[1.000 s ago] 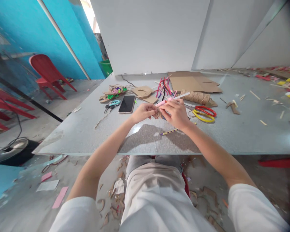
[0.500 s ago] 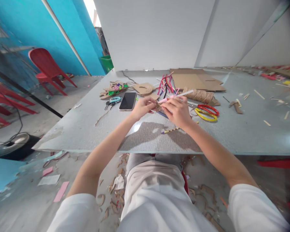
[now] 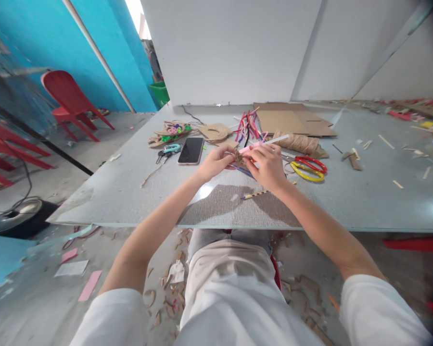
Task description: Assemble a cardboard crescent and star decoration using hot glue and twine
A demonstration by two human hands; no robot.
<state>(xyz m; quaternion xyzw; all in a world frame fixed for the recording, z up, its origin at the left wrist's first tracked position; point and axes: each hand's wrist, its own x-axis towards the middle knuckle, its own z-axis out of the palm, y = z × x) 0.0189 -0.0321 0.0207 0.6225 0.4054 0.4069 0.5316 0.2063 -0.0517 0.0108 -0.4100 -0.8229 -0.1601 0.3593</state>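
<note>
Between my two hands is a small brown piece [image 3: 239, 157], perhaps cardboard or twine; its exact kind is too small to make out. My left hand [image 3: 217, 162] pinches it from the left, fingers closed. From the other side my right hand [image 3: 265, 162] holds it with thumb and fingertips together. A pink and white stick-like thing [image 3: 279, 138] shows just behind the right fingers. Under the hands lies a blue pen-like thing [image 3: 246, 171], partly hidden. Nearer me rests a patterned pencil [image 3: 254, 194]. Scissors [image 3: 308, 168] with red and yellow handles lie right of my right hand.
A phone [image 3: 191, 151] and keys [image 3: 169, 153] lie to the left. Behind the hands are pipe cleaners [image 3: 248, 126], cardboard sheets [image 3: 285, 119] and a twine roll [image 3: 299, 142]. Wood scraps [image 3: 387, 141] are scattered at right. The table's front edge [image 3: 310, 228] runs before my lap.
The brown piece shows more between my fingertips and has turned slightly. My left fingers have shifted a little; my right hand stays nearly in place.
</note>
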